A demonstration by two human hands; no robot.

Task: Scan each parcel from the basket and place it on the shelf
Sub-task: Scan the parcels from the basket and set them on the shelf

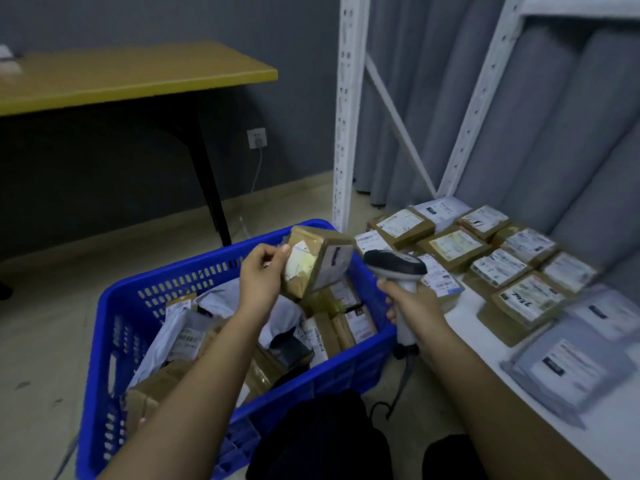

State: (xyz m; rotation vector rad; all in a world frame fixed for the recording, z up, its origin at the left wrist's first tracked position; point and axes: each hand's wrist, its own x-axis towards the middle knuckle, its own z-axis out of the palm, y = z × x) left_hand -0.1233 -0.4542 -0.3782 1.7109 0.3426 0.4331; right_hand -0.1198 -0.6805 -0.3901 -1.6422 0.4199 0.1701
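My left hand (261,277) grips a brown cardboard parcel (320,259) with a white label, held tilted above the blue basket (104,327). My right hand (412,301) holds a grey and white handheld scanner (394,263) by its handle, its head close to the parcel's right side. The basket is full of several brown boxes and white mailer bags (214,303). The white shelf board (464,330) on the right carries several labelled parcels (453,245) lying flat in rows.
A yellow-topped table (131,72) with black legs stands at the back left. White perforated shelf uprights (346,109) rise beside the basket, with grey curtains behind. A scanner cable (398,393) hangs down to the floor. My dark-clad knees are at the bottom.
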